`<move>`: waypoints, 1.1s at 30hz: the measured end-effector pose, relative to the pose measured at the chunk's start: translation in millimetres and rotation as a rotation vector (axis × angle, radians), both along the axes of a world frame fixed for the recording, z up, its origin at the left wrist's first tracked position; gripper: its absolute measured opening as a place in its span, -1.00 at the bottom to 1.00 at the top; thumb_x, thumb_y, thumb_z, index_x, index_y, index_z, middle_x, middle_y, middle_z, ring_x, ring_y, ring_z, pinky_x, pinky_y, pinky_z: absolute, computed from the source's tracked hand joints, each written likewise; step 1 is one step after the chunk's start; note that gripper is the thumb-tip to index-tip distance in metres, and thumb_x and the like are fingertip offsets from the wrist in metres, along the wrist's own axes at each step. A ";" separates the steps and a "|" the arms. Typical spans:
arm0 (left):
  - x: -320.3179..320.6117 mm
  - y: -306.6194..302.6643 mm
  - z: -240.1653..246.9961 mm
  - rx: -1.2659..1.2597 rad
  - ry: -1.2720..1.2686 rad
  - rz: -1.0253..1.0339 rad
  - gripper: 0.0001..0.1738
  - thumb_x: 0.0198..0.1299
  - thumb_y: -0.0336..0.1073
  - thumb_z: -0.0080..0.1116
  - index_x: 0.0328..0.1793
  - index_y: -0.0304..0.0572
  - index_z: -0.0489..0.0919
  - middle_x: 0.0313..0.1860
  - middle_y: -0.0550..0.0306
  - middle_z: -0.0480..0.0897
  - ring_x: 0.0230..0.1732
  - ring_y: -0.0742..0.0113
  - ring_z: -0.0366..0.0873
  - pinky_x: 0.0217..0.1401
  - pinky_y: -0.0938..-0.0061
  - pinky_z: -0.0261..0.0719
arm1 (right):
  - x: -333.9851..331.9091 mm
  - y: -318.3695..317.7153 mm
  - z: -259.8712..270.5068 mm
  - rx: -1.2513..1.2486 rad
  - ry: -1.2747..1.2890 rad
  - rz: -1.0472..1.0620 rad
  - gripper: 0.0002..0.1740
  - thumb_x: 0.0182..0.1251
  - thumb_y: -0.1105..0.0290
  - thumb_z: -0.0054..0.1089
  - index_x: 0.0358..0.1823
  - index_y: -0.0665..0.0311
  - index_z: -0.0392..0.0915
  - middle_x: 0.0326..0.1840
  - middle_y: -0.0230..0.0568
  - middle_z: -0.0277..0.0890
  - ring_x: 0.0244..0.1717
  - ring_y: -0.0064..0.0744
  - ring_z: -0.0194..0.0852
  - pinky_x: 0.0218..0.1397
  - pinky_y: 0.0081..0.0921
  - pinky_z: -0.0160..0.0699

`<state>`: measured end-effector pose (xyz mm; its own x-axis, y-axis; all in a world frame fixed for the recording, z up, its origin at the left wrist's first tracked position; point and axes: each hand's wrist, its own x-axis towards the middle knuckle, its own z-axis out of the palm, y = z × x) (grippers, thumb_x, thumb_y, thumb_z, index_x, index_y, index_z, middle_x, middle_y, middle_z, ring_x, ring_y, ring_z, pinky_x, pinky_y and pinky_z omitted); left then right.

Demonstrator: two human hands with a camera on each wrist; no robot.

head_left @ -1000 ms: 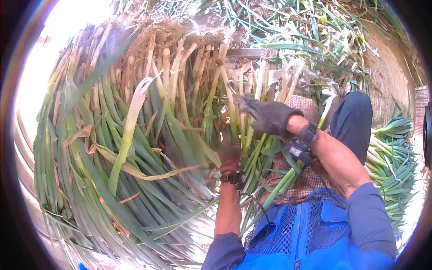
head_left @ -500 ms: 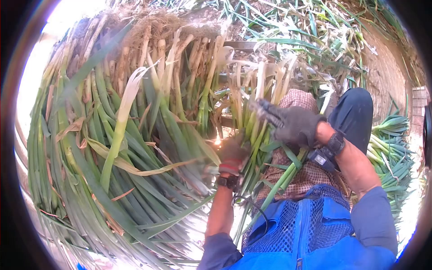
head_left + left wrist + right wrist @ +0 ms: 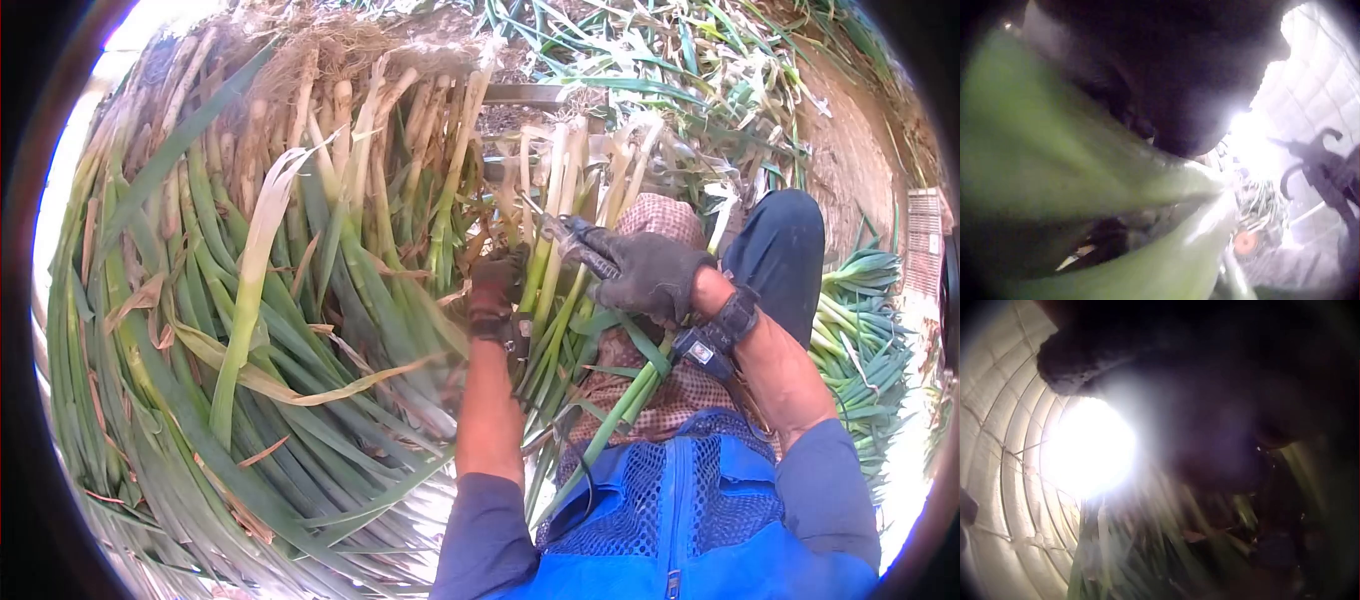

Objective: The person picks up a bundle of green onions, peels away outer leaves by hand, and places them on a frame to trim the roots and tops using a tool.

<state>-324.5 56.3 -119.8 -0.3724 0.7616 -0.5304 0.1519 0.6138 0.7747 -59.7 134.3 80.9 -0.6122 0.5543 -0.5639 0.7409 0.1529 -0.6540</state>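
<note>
In the head view my gloved left hand (image 3: 497,285) reaches in at the right edge of a big pile of long green onions (image 3: 230,300), beside several upright stalks. Its fingertips are hidden; I cannot tell whether it grips a stalk. The left wrist view has the dark glove (image 3: 1172,75) over a broad green leaf (image 3: 1085,162), very near the lens. To the right, my gloved right hand (image 3: 655,275) holds a thin pointed blade (image 3: 532,204) that points forward and left over pale, trimmed-looking stalks (image 3: 570,180). Glare and the dark glove fill most of the right wrist view.
Loose leaves and peelings (image 3: 690,80) cover the ground at the back. Cleaned green onions (image 3: 865,345) lie heaped at the far right, past the bent knee (image 3: 785,240). Cut stalks also rest across the checked cloth (image 3: 660,220) on the lap.
My right hand has drawn back to the right. My left hand has moved forward and left from lower among the stalks. The rooted stalk that stood between the hands has gone from there.
</note>
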 end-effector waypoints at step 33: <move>36.4 -7.6 42.2 0.043 0.511 0.069 -0.38 0.25 0.02 0.48 0.22 -0.34 0.67 -0.08 -0.16 0.81 -0.09 0.04 0.77 0.08 0.23 0.67 | 32.8 0.5 -30.9 -0.669 0.730 -0.583 0.03 0.37 0.42 0.37 0.74 0.41 -0.08 0.62 -0.22 0.23 0.49 -0.53 0.23 0.43 -0.58 0.38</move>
<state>-288.1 48.7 -77.6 -0.6260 0.7432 -0.2362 0.4778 0.6049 0.6370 -27.0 134.8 49.9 -0.6632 0.5836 -0.4686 -0.0040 -0.6289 -0.7775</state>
